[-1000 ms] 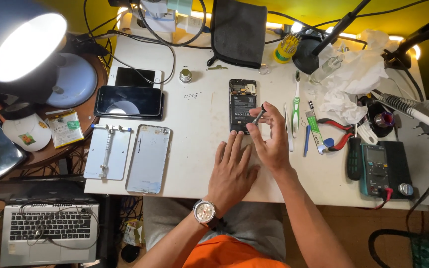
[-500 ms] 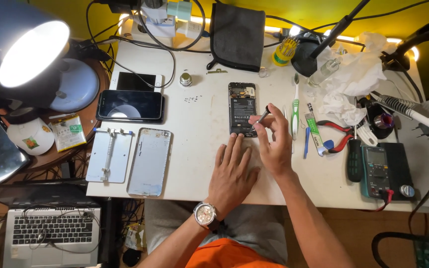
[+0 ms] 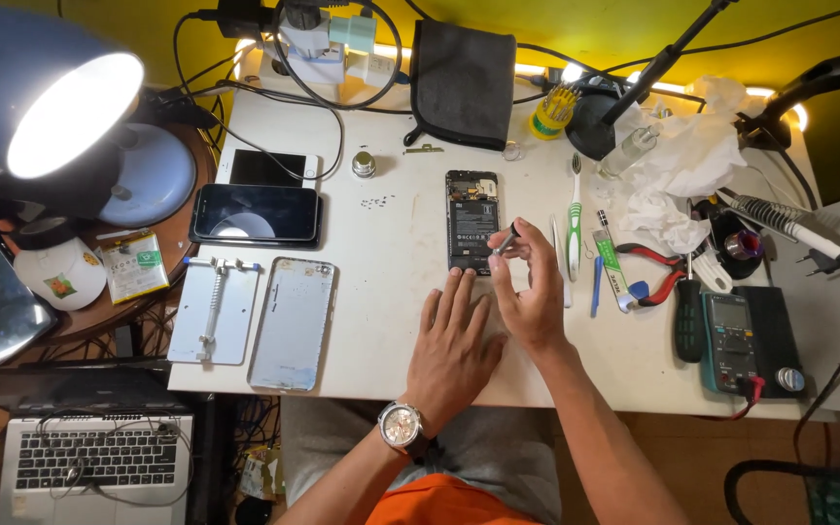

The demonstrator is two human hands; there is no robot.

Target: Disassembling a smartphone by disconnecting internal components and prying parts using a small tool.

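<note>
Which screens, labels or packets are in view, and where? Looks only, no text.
Dark phone: black rectangle, left of the white table.
White phone: behind it, dark screen.
Multimeter: right edge, teal-grey.
Packet: side stand, green-white.
Laptop: bottom left, silver.

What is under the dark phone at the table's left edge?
Under the dark phone lies a white phone; only its upper part shows beyond the dark one. Its lower part is covered, and both rest on the white table.
</note>
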